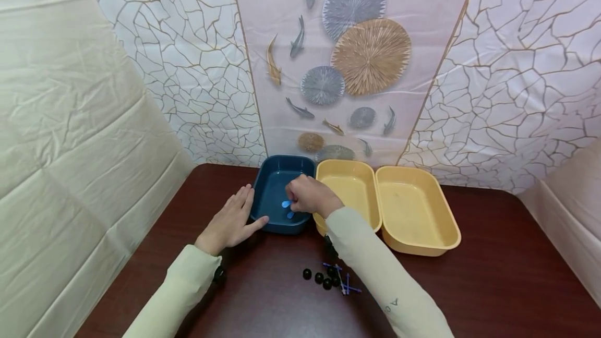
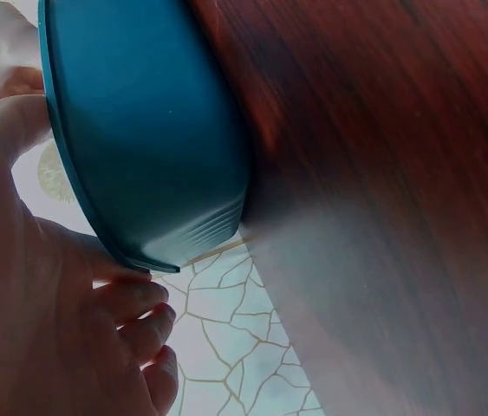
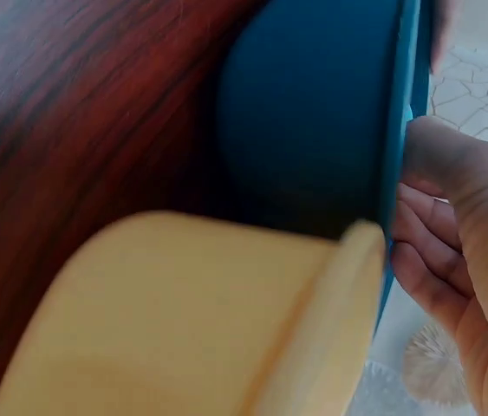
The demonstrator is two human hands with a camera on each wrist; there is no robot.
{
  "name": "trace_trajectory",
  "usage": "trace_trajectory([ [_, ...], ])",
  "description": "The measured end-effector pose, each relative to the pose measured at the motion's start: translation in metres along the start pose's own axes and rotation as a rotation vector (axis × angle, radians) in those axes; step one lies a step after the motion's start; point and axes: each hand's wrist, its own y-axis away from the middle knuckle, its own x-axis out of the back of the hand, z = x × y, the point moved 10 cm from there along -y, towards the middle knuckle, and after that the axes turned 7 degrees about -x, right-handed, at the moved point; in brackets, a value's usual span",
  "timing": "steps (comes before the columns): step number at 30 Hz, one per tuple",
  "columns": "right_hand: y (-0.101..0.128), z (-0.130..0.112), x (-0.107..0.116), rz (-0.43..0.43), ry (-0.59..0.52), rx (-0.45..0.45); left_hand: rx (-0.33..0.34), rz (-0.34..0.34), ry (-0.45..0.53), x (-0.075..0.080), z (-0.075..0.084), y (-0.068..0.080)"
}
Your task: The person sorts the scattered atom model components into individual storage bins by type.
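Head view shows a dark red worktop (image 1: 469,286) with two yellow tubs (image 1: 415,213) beside a blue tub (image 1: 274,192). The left hand (image 1: 230,220) lies flat with straight fingers against the blue tub's side. The right hand (image 1: 305,196) is curled inside it, pinching a small light blue piece (image 1: 286,204). Black beads (image 1: 321,277) lie near. No writing can be read.

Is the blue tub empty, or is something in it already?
Not empty: small light-blue pieces lie in the blue tub below the right hand. Whether the hand holds one, cannot tell.
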Motion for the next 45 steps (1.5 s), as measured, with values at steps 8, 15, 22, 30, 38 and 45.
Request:
trace_trajectory([
  [8,-0.008,-0.002,-0.007,-0.014,-0.013,-0.040,-0.014,0.004,0.010,0.000,0.001,0.000],
  [15,0.009,-0.004,0.016,-0.028,0.005,0.020,-0.003,-0.007,0.001,0.001,0.001,0.000],
  [22,0.049,-0.003,0.050,0.027,0.067,0.141,0.014,-0.022,-0.002,-0.001,0.001,-0.002],
  [30,0.100,-0.001,0.071,0.028,0.065,0.197,0.022,-0.026,-0.004,-0.003,0.000,-0.002],
  [38,0.144,0.008,0.068,-0.009,0.111,0.218,0.021,-0.023,-0.005,-0.004,-0.002,-0.001],
  [45,0.179,0.017,0.062,-0.024,0.122,0.212,0.013,-0.007,0.002,-0.004,-0.001,-0.002],
])
